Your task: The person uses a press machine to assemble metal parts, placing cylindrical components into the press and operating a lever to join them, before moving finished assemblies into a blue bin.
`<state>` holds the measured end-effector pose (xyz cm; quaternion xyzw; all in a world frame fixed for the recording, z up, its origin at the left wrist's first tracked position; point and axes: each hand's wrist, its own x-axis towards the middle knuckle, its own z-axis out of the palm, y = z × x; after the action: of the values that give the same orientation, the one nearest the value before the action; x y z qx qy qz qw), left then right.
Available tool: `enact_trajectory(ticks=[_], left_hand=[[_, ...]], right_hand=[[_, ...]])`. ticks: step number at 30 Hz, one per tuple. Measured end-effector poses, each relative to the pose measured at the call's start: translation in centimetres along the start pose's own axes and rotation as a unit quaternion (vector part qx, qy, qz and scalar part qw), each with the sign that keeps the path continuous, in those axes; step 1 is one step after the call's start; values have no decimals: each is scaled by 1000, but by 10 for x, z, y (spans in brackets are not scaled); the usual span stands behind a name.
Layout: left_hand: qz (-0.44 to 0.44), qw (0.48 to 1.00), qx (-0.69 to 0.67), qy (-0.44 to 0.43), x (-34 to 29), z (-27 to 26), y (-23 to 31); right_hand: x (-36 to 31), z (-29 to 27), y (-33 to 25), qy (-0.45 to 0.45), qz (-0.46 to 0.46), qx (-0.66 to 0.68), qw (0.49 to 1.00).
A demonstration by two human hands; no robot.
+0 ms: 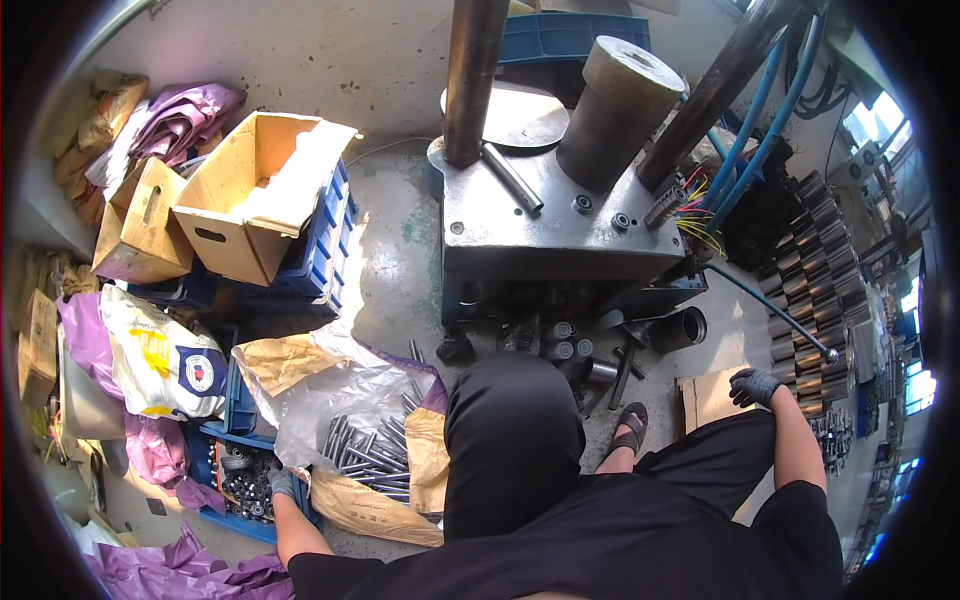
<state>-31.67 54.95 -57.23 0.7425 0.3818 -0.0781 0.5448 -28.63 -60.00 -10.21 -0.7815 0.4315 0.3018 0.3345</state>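
Observation:
My left hand (282,484), in a grey glove, reaches down to the right side of a blue crate (262,530) at the lower left. Small dark metal parts (240,488) fill that crate; the hand's fingers are too small and partly hidden to show a grip. Beside it, an opened paper sack with a plastic liner (290,385) holds many loose steel rods (368,455). My right hand (754,388), also gloved, hangs by my right knee near a cardboard box (708,400). Its fingers are loosely bent and apart, with nothing seen in them.
Ahead stands a heavy machine with a steel table (560,232), thick columns and a large cylinder (620,110). A steel rod (512,178) lies on the table. Stacked metal tubes (815,290) line the right. Cardboard boxes (250,200) sit on blue crates at the left.

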Motion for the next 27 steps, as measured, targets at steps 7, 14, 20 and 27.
enact_trajectory(ticks=[7,14,20,27], left_hand=[[15,998,58,-11,-6,-8,-5],[34,995,90,-32,-13,-15,0],[59,990,113,-56,-23,-18,5],[142,967,167,-130,-32,-18,17]], right_hand=[[5,3,-11,0,-17,-26,1000],[7,0,-2,-7,-25,-28,999],[9,-1,2,-5,-12,-24,1000],[-2,10,-12,-39,-49,-45,997]])
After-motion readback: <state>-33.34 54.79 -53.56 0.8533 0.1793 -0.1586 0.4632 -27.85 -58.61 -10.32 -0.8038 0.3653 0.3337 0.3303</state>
